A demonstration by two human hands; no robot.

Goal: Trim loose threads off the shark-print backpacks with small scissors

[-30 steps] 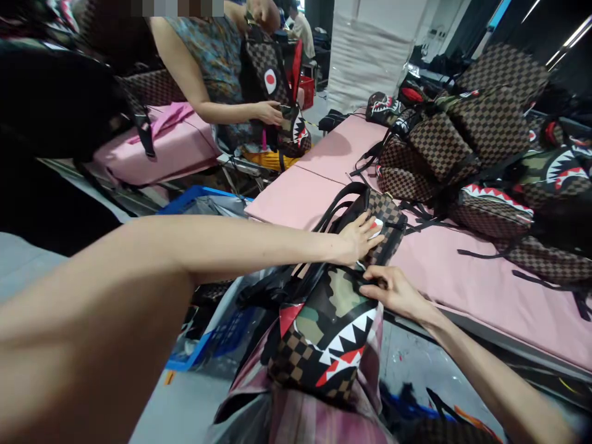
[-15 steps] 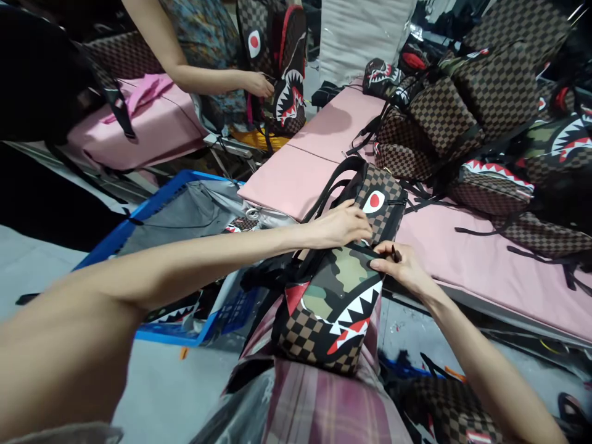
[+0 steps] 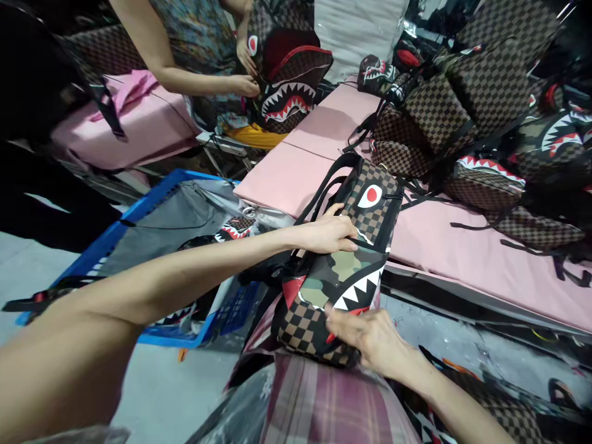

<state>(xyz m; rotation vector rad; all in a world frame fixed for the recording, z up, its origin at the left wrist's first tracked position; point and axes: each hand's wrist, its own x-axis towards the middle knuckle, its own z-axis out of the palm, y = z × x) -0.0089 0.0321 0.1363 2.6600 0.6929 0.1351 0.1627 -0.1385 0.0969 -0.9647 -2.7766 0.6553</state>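
Observation:
A checkered backpack (image 3: 300,327) with a camouflage front pocket, a red-and-white eye and a shark-mouth print leans between my lap and the pink table edge. My left hand (image 3: 326,235) grips it near the top seam of the pocket, fingers curled over the front. Low on the front, at the shark mouth, is my right hand (image 3: 377,339), its fingertips smeared by motion. Whether anything is in that hand cannot be made out. Black straps (image 3: 326,185) loop from the backpack's upper left side.
A blue crate (image 3: 180,339) with a grey lining and more bags stands at left. Several checkered bags (image 3: 439,117) pile on the pink tabletop (image 3: 268,179). Across from me, a person's hands (image 3: 247,85) handle another shark-print backpack (image 3: 287,105). More bags lie low at right.
My right hand has moved from the pocket's top edge down to the shark mouth. My left hand has shifted slightly left and down. The other person's backpack has turned and gapes open.

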